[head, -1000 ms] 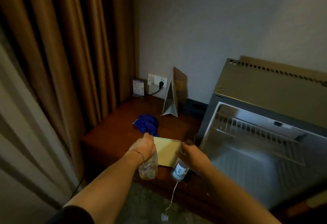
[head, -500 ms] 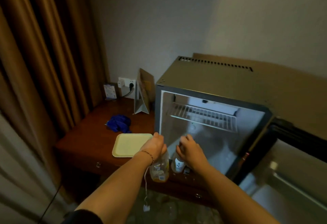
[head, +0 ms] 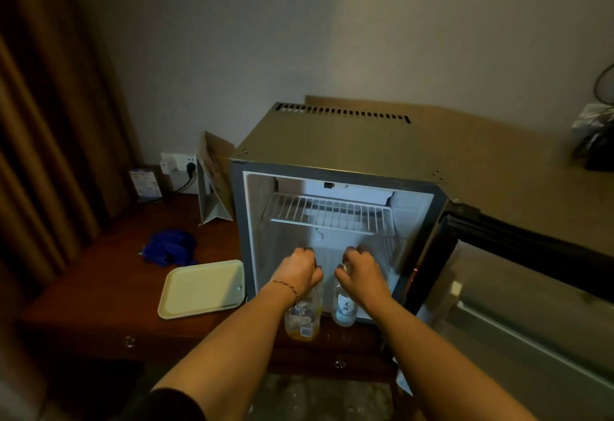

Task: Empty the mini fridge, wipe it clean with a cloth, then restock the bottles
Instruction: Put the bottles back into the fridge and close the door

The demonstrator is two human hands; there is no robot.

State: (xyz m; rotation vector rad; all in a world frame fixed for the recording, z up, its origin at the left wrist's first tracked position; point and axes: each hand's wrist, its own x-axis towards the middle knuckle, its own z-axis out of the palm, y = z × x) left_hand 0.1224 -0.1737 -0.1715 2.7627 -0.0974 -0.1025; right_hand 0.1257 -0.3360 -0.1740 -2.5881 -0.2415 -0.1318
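Note:
The mini fridge (head: 332,141) stands open on a dark wooden desk (head: 99,287), its white inside bare except for a wire shelf (head: 329,213). My left hand (head: 299,271) grips the top of a bottle of yellowish drink (head: 303,319) at the fridge's front opening. My right hand (head: 360,272) grips the top of a small clear bottle with a white label (head: 345,309) beside it. Both bottles hang upright at the front lip of the fridge floor. A crumpled blue cloth (head: 171,249) lies on the desk to the left.
A pale tray (head: 199,291) lies on the desk just left of the fridge. The fridge door (head: 518,287) swings open to the right. Behind are a folded card stand (head: 214,184), a wall socket with plug (head: 177,163) and brown curtains (head: 50,121).
Both hands carried their bottles from above the tray rightward to the fridge opening. The view turned right until the fridge sits in the centre.

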